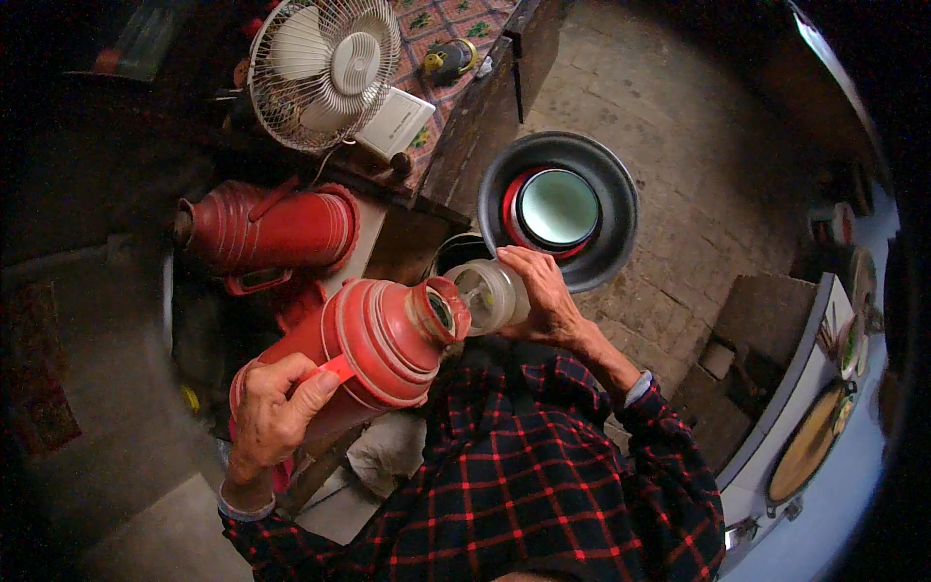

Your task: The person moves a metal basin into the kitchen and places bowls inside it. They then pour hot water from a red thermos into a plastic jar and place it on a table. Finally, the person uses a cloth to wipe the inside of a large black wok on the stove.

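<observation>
My left hand [280, 407] grips the handle of a red thermos flask [385, 342], which is tilted with its uncorked mouth towards the right. Close to that mouth, my right hand [542, 298] holds a clear wide-mouthed jar [484, 297] by its side. The jar's opening faces the flask's spout; whether liquid runs between them I cannot tell. Beyond the flask, a second red thermos flask [284, 225] stands to the left, its handle towards me.
A white fan [327, 69] and a dark kettle-shaped object [449, 62] stand on a patterned tablecloth [429, 22]. A dark wide basin [618, 196] holds a pale green bowl [558, 206]. At right, a counter [782, 407] bears a round wooden board [807, 444]. Brick flooring [654, 131] stretches beyond.
</observation>
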Motion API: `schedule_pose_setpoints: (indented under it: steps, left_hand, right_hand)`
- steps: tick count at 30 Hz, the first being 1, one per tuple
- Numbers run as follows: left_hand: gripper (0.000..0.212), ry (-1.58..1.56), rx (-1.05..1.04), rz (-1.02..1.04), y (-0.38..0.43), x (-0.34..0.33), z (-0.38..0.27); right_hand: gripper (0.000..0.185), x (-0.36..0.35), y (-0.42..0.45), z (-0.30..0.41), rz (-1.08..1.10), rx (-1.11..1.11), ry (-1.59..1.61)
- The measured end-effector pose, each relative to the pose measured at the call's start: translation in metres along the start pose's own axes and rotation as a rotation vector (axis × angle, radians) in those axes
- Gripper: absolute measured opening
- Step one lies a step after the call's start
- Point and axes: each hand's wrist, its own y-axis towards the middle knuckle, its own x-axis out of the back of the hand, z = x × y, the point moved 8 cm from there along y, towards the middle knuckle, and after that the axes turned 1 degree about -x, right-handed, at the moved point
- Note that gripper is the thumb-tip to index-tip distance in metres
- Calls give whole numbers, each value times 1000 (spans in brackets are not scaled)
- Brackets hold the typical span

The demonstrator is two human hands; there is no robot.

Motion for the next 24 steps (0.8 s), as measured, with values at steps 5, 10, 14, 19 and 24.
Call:
schedule_pose_setpoints:
  steps: [5,10,14,19,24]
  left_hand:
    - [31,23,23,13,-3,2,1]
    - [32,-50,22,45,7,-5,2]
    - [32,-43,84,16,-6,3,-2]
    - [34,-33,37,70,5,-3,-1]
    - [35,-1,21,79,1,0,-6]
  right_hand:
    - [101,-6,3,-4,13,-4,47]
    - [100,0,0,-11,-2,-26,19]
    - [101,-12,4,-7,12,-22,80]
    - [101,-7,-3,-11,-9,-24,76]
    - [97,-15,-6,-11,-21,-29,121]
